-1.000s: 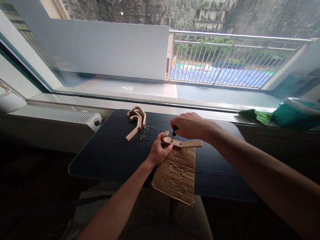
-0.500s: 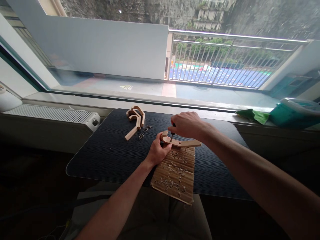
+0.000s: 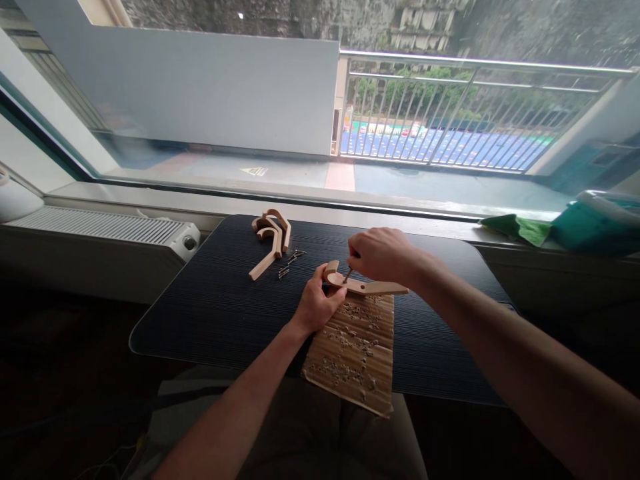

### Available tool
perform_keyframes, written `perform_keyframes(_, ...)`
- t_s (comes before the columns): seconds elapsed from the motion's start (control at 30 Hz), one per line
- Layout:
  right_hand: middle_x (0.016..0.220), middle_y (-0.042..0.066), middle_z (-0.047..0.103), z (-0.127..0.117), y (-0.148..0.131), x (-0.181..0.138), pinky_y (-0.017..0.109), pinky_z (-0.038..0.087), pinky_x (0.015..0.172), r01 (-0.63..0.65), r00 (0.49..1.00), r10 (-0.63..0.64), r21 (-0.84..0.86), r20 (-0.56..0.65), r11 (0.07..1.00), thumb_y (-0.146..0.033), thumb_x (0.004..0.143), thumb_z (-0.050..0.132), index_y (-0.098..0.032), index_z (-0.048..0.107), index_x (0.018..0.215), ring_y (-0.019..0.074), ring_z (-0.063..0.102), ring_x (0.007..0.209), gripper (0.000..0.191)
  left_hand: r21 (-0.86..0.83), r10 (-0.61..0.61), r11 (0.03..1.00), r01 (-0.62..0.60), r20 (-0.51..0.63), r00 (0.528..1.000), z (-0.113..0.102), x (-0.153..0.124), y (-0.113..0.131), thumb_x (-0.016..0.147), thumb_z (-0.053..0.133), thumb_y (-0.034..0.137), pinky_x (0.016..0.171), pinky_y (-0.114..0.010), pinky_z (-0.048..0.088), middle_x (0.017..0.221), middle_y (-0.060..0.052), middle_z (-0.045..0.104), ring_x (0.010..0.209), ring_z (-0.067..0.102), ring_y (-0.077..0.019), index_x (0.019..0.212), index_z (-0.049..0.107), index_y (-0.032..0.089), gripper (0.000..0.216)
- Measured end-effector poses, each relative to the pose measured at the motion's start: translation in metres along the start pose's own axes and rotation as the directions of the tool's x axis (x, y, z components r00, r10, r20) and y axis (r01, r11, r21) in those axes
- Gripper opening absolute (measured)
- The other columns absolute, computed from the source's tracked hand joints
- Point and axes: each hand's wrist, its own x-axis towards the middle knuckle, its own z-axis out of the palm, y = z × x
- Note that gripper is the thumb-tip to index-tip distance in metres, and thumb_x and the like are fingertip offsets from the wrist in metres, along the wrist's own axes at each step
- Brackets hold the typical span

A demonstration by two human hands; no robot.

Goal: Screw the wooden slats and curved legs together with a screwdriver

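My left hand (image 3: 320,299) grips the curved end of a wooden hook (image 3: 383,288), thumb in front and fingers behind. The hook lies across the far end of a piece of corrugated cardboard (image 3: 350,353) with many small holes. My right hand (image 3: 377,252) is closed round the handle of a screwdriver (image 3: 349,274), most of it hidden in the fist. The tool's shaft slants down to a hole near the hook's curve; whether a screw is there, I cannot make out. Another hole shows farther along the hook.
Several similar wooden hooks (image 3: 273,233) lie at the back left of the black table (image 3: 210,313), with loose screws (image 3: 291,263) beside them. A green cloth (image 3: 517,229) and a teal container (image 3: 595,225) sit on the windowsill. A white radiator (image 3: 110,233) stands left.
The screwdriver has tilted, its handle leaning farther right, and my right hand has turned with it. My left hand still holds the hook. The whole view has shifted slightly.
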Motion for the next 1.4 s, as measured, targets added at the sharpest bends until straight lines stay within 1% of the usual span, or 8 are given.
perform_keyframes(0.17,0.083,0.012,0.067,-0.005,0.005,-0.001,0.028,0.031,0.052,-0.087,0.994,0.089,-0.039,0.069,0.995,-0.037,0.078,0.043,-0.017,0.067,0.088,0.0194,0.056,0.068,0.033,-0.007,-0.021,1.000,0.021,0.002,1.000,0.000,-0.001,0.002,0.071,0.061,0.019,0.084,-0.030,0.048,0.093,-0.005,0.065,0.087,0.062,-0.0162,0.109,0.048,0.015,0.040)
perform_keyframes(0.37,0.085,0.007,0.067,-0.020,-0.001,-0.004,0.028,0.032,0.055,0.132,0.983,-0.137,0.049,0.125,0.990,-0.032,0.077,0.047,-0.019,0.064,0.094,0.0163,0.054,0.068,0.027,0.020,0.009,1.000,-0.009,-0.001,1.000,-0.001,-0.001,0.001,0.071,0.062,0.021,0.082,-0.027,0.048,0.091,-0.003,0.064,0.085,0.061,-0.0150,0.109,0.048,0.015,0.041)
perform_keyframes(0.47,0.084,0.007,0.067,-0.021,-0.008,0.000,0.028,0.030,0.054,0.172,0.978,-0.173,0.024,0.117,0.985,-0.027,0.078,0.048,-0.018,0.065,0.090,0.0155,0.054,0.067,0.023,0.034,0.013,0.999,-0.013,0.005,1.000,-0.001,0.000,0.001,0.072,0.062,0.021,0.080,-0.026,0.048,0.089,-0.003,0.063,0.083,0.061,-0.0146,0.110,0.048,0.015,0.041)
perform_keyframes(0.8,0.082,0.014,0.067,-0.006,-0.004,0.003,0.029,0.030,0.052,-0.071,0.997,0.071,-0.010,0.000,0.997,-0.039,0.087,0.034,-0.014,0.062,0.093,0.0210,0.059,0.069,0.039,0.018,0.004,1.000,-0.004,-0.022,1.000,-0.001,-0.001,0.002,0.070,0.063,0.019,0.082,-0.028,0.048,0.090,-0.003,0.065,0.084,0.062,-0.0154,0.108,0.050,0.016,0.040)
perform_keyframes(0.93,0.084,0.011,0.067,-0.013,-0.001,0.000,0.029,0.031,0.054,0.032,0.998,-0.032,0.002,0.054,0.999,-0.038,0.086,0.035,-0.017,0.061,0.099,0.0199,0.058,0.071,0.036,0.014,0.002,1.000,-0.001,-0.017,1.000,-0.001,-0.001,0.002,0.071,0.062,0.019,0.082,-0.028,0.049,0.091,-0.004,0.065,0.083,0.062,-0.0154,0.109,0.049,0.015,0.040)
perform_keyframes(1.07,0.084,0.009,0.067,-0.016,-0.002,0.001,0.029,0.032,0.056,0.124,0.987,-0.124,0.004,0.103,0.992,-0.031,0.084,0.040,-0.018,0.064,0.095,0.0179,0.058,0.071,0.030,0.021,0.005,1.000,-0.005,0.001,1.000,0.000,-0.001,0.001,0.071,0.062,0.020,0.082,-0.027,0.049,0.091,-0.003,0.065,0.083,0.062,-0.0151,0.108,0.050,0.016,0.039)
perform_keyframes(1.3,0.082,0.014,0.066,-0.007,-0.005,0.012,0.029,0.034,0.055,-0.031,0.999,0.033,-0.040,0.039,0.999,-0.032,0.086,0.035,-0.014,0.066,0.090,0.0187,0.058,0.069,0.036,0.002,-0.012,1.000,0.012,-0.004,1.000,0.000,0.000,-0.002,0.071,0.062,0.020,0.084,-0.029,0.048,0.094,-0.004,0.065,0.086,0.062,-0.0158,0.110,0.049,0.016,0.041)
perform_keyframes(1.4,0.083,0.012,0.066,-0.009,0.003,0.008,0.029,0.033,0.055,-0.061,0.995,0.063,-0.022,0.073,0.998,-0.038,0.085,0.036,-0.015,0.065,0.093,0.0187,0.057,0.070,0.038,-0.009,-0.013,1.000,0.013,0.007,1.000,0.000,0.000,-0.001,0.072,0.062,0.020,0.084,-0.029,0.048,0.094,-0.005,0.065,0.086,0.062,-0.0160,0.108,0.049,0.016,0.039)
